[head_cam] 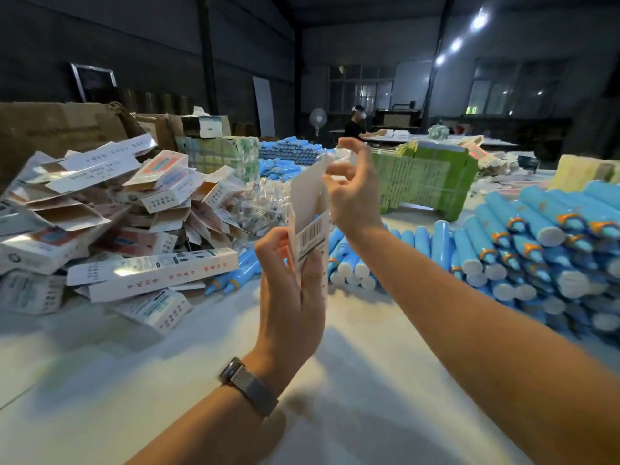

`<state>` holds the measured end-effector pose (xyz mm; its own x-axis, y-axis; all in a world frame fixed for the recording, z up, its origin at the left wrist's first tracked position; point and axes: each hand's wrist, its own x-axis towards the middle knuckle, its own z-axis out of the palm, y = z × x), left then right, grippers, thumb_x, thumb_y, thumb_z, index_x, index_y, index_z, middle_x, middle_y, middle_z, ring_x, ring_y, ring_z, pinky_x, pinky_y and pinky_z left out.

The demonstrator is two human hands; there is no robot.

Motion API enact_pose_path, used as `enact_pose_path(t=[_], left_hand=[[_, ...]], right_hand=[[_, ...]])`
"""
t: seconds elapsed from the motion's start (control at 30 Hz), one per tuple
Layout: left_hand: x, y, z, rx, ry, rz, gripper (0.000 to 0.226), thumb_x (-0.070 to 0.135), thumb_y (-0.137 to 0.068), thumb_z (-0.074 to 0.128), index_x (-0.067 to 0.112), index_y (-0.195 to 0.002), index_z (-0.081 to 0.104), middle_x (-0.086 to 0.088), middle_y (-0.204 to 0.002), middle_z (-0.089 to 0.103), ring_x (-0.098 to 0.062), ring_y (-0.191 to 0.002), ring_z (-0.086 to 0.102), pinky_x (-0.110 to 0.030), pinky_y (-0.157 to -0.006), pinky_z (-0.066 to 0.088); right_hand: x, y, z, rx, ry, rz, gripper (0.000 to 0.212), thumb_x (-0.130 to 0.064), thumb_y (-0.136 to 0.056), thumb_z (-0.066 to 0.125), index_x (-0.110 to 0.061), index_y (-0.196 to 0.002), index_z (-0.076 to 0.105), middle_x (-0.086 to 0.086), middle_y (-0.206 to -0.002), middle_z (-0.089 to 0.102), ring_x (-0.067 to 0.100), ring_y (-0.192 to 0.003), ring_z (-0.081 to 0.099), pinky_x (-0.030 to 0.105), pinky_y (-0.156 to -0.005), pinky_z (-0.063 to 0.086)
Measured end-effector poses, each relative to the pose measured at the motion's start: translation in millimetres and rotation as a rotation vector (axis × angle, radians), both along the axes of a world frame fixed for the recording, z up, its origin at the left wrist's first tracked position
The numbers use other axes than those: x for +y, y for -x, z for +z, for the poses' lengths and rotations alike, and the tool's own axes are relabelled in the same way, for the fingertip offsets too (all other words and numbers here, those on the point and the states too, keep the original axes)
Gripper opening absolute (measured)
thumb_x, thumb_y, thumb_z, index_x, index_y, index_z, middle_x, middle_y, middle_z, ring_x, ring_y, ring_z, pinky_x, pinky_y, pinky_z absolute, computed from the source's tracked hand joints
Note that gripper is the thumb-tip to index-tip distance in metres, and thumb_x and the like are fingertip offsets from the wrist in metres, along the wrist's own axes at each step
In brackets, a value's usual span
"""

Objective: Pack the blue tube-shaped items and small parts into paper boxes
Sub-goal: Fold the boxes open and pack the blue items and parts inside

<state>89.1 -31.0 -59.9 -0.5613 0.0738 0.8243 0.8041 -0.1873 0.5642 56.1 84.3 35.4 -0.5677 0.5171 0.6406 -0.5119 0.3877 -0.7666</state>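
My left hand (290,290) grips the lower part of an upright white paper box (309,209) with a barcode, its top flap standing open. A blue tube shows inside the box's open top. Above the opening, my right hand (352,193) pinches a small clear part (342,155) between thumb and fingertips. A large pile of blue tubes (523,250) with white caps lies to the right on the white table (335,380). A heap of clear small parts (265,203) lies behind the box.
Packed and flat paper boxes (100,213) are heaped at the left. Green bundled cartons (429,179) stand behind my right hand, more blue tubes (288,156) behind them. Brown cardboard cartons (60,129) line the far left. A person (355,127) works at a distant table.
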Motion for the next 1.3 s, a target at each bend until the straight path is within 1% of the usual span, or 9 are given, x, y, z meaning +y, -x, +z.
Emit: enact_pose_path(t=[0.13,0.23,0.5,0.6,0.67,0.87,1.07,1.17,1.3], left_hand=[[2.8,-12.1,0.8,-0.013,0.036,-0.002,0.024,0.039,-0.095,0.046,0.045,-0.111,0.029,0.030,-0.108,0.054,0.003,-0.094,0.059,-0.035,-0.079,0.056],[5.0,-18.9,0.8,0.011,0.058,-0.003,0.028,0.029,-0.096,0.054,0.032,-0.113,0.031,0.028,-0.103,0.055,0.006,-0.092,0.059,-0.019,-0.075,0.052],[7.8,-42.5,1.0,0.075,0.129,-0.002,0.029,0.028,-0.094,0.056,0.022,-0.113,0.035,-0.003,-0.101,0.056,-0.017,-0.087,0.056,-0.011,-0.073,0.041],[6.8,-44.8,0.2,0.043,0.159,-0.016,0.032,0.023,-0.091,0.057,0.024,-0.113,0.034,-0.008,-0.100,0.059,-0.028,-0.085,0.060,-0.028,-0.071,0.046],[6.0,-44.0,-0.9,0.047,0.173,-0.018,0.032,0.024,-0.091,0.057,0.021,-0.114,0.035,-0.009,-0.100,0.058,-0.030,-0.084,0.059,-0.031,-0.070,0.044],[6.8,-46.3,-3.2,0.088,0.171,-0.104,0.031,0.037,-0.092,0.051,0.026,-0.117,0.036,0.005,-0.100,0.058,-0.015,-0.082,0.059,-0.025,-0.071,0.049],[8.6,-45.4,-1.9,-0.026,0.137,-0.178,0.031,0.043,-0.089,0.059,0.042,-0.111,0.038,0.012,-0.103,0.062,-0.019,-0.093,0.067,-0.050,-0.076,0.057],[9.4,-48.9,2.3,-0.027,0.115,-0.240,0.035,0.042,-0.089,0.061,0.055,-0.105,0.033,0.006,-0.101,0.067,-0.019,-0.085,0.070,-0.043,-0.069,0.059],[8.5,-51.0,6.1,-0.034,0.105,-0.283,0.049,0.034,-0.088,0.064,0.059,-0.115,0.031,0.003,-0.102,0.069,-0.021,-0.082,0.071,-0.045,-0.069,0.059]], right_hand=[[7.8,-80.6,22.0,0.171,0.030,0.007,0.027,-0.001,-0.084,0.069,-0.018,-0.102,0.058,-0.004,-0.075,0.070,0.014,-0.065,0.067,0.026,-0.055,0.052],[0.8,-129.5,27.2,0.289,-0.011,0.096,0.027,0.001,-0.081,0.069,-0.021,-0.094,0.058,-0.002,-0.076,0.071,0.017,-0.066,0.068,0.028,-0.054,0.051],[-9.4,-162.5,-8.6,0.193,-0.385,0.003,0.036,-0.006,-0.078,0.078,-0.028,-0.091,0.053,-0.004,-0.083,0.069,0.019,-0.074,0.068,0.035,-0.068,0.054],[-4.0,-160.7,-14.8,0.126,-0.569,-0.113,0.030,-0.015,-0.080,0.077,-0.032,-0.093,0.056,-0.012,-0.086,0.065,0.001,-0.079,0.063,0.017,-0.070,0.044],[-1.8,-161.0,-17.6,0.114,-0.727,-0.181,0.011,-0.017,-0.083,0.073,-0.020,-0.092,0.066,-0.014,-0.086,0.061,-0.002,-0.083,0.055,0.009,-0.076,0.037],[9.4,-165.2,-20.2,-0.039,-1.035,-0.287,0.032,-0.032,-0.095,0.050,-0.012,-0.095,0.076,0.010,-0.110,0.056,0.029,-0.103,0.048,0.034,-0.093,0.038],[13.4,-163.2,-22.6,-0.059,-0.788,-0.118,0.025,-0.018,-0.087,0.064,-0.023,-0.111,0.068,-0.001,-0.120,0.047,0.018,-0.107,0.053,0.023,-0.086,0.043],[11.2,-161.5,-27.5,-0.040,-0.466,0.032,0.044,-0.012,-0.082,0.065,-0.037,-0.116,0.054,-0.005,-0.123,0.053,0.014,-0.098,0.060,0.039,-0.078,0.057],[6.5,-158.2,-35.8,-0.063,-0.170,0.084,0.036,-0.018,-0.081,0.068,-0.033,-0.111,0.055,-0.001,-0.113,0.064,0.020,-0.094,0.067,0.053,-0.079,0.058]])
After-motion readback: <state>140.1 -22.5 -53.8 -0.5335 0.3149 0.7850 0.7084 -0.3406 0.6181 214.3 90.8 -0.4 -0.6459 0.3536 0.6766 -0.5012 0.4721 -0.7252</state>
